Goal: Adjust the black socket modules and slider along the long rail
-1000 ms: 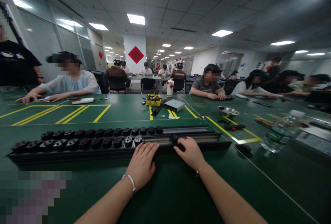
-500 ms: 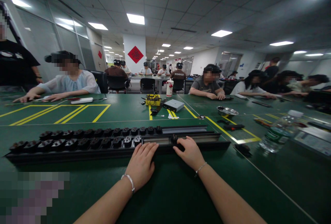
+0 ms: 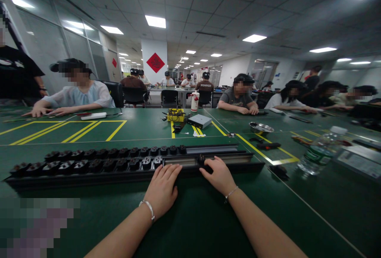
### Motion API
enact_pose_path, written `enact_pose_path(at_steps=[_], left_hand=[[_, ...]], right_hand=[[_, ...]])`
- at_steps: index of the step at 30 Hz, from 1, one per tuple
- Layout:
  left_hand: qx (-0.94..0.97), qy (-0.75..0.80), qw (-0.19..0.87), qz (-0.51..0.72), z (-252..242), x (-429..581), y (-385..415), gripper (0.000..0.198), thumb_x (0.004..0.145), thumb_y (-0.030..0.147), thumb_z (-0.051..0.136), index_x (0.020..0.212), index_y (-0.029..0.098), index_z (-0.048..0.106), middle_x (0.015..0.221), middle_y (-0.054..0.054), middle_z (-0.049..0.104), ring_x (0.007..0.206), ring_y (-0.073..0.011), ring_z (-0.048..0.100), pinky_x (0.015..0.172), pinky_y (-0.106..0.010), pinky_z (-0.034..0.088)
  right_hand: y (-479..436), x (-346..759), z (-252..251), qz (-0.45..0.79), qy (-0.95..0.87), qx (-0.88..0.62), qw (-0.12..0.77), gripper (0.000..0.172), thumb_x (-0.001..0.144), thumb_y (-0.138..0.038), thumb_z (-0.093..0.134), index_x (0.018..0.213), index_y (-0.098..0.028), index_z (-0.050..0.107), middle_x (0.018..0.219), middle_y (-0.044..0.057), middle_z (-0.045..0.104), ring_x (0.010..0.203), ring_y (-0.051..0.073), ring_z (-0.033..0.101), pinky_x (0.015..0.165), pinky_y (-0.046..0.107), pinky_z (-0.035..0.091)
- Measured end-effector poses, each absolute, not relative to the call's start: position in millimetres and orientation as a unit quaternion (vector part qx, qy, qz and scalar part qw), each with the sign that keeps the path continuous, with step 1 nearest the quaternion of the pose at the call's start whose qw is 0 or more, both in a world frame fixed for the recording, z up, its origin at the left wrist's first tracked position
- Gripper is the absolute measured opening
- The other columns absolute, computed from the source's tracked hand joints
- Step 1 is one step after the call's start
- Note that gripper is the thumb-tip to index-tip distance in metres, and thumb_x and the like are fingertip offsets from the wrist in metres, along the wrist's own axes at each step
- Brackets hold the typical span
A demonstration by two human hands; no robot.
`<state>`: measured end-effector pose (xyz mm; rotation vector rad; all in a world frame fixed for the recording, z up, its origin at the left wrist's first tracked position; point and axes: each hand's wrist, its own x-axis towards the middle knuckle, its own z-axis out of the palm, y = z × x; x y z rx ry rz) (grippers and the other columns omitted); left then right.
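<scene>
A long black rail (image 3: 235, 162) lies across the green table (image 3: 190, 226) in front of me, with two rows of several black socket modules (image 3: 89, 164) filling its left half. My left hand (image 3: 162, 190) rests flat against the rail's near edge, fingers stretched out and together, holding nothing. My right hand (image 3: 218, 176) lies on the rail a little to the right, fingers curled over a small black module (image 3: 203, 159) in the channel. Both wrists wear thin bracelets.
A clear water bottle (image 3: 320, 151) lies on its side at the right. A metal bowl (image 3: 262, 128), a black tool (image 3: 268, 145), a grey box (image 3: 200, 120) and a yellow item (image 3: 176, 115) sit farther back. Several people work at the table's far side.
</scene>
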<state>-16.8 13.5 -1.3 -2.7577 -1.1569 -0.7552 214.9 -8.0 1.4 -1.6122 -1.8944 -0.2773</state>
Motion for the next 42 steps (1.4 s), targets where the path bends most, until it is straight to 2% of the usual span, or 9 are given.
enact_pose_path(at_steps=[8,12,15,20,25,29,42], left_hand=[[-0.891,-0.372,0.054,-0.255,-2,-16,12,0.058,0.071,0.013,0.044,0.127,0.025,0.037,0.129,-0.001,0.047,0.12,-0.0188,0.038,0.107,-0.042,0.021],[-0.892,-0.369,0.072,-0.253,-2,-10,11,0.054,0.071,0.012,0.043,0.125,0.02,0.04,0.128,-0.004,0.048,0.121,-0.0186,0.038,0.106,-0.039,0.023],[-0.89,-0.377,0.07,-0.245,1,-2,12,0.045,0.072,0.014,0.044,0.117,0.016,0.045,0.121,-0.008,0.052,0.115,-0.0197,0.043,0.104,-0.039,0.024],[-0.872,-0.439,0.061,-0.209,15,18,15,0.017,0.076,0.02,0.044,0.092,0.017,0.051,0.094,-0.007,0.059,0.094,-0.0202,0.053,0.095,-0.039,0.031],[-0.891,-0.42,0.032,-0.171,20,39,19,0.017,0.08,0.026,0.044,0.094,0.019,0.051,0.092,-0.006,0.06,0.092,-0.021,0.053,0.085,-0.037,0.034],[-0.891,-0.412,0.045,-0.185,16,50,19,0.018,0.085,0.029,0.039,0.095,0.021,0.052,0.091,-0.005,0.06,0.089,-0.0212,0.053,0.078,-0.035,0.035],[-0.888,-0.409,0.064,-0.202,10,49,19,0.022,0.086,0.023,0.038,0.102,0.025,0.053,0.089,-0.003,0.059,0.086,-0.0189,0.051,0.074,-0.033,0.033]], right_hand=[[-10,217,2,-0.109,-0.715,-0.618,0.308,0.015,0.077,-0.037,0.053,0.08,-0.023,0.057,0.08,0.001,0.066,0.077,0.016,0.059,0.095,0.04,0.031],[-11,218,3,-0.099,-0.722,-0.611,0.309,0.015,0.079,-0.036,0.051,0.081,-0.023,0.057,0.081,0.0,0.066,0.077,0.015,0.059,0.095,0.039,0.03],[-11,218,3,-0.095,-0.723,-0.612,0.306,0.015,0.079,-0.035,0.05,0.082,-0.023,0.057,0.081,0.0,0.066,0.078,0.014,0.059,0.096,0.038,0.029],[-12,217,8,-0.077,-0.726,-0.618,0.292,0.013,0.079,-0.033,0.05,0.082,-0.023,0.056,0.081,-0.001,0.065,0.078,0.014,0.058,0.098,0.04,0.027],[-15,219,13,-0.058,-0.746,-0.606,0.27,0.012,0.079,-0.029,0.049,0.087,-0.023,0.055,0.084,-0.001,0.065,0.082,0.014,0.058,0.098,0.04,0.026],[-16,218,13,-0.062,-0.746,-0.606,0.269,0.011,0.079,-0.028,0.05,0.087,-0.023,0.055,0.083,-0.002,0.065,0.08,0.014,0.057,0.099,0.04,0.025],[-15,216,8,-0.101,-0.737,-0.606,0.283,0.01,0.078,-0.028,0.051,0.084,-0.022,0.056,0.078,0.0,0.064,0.076,0.015,0.056,0.088,0.033,0.032]])
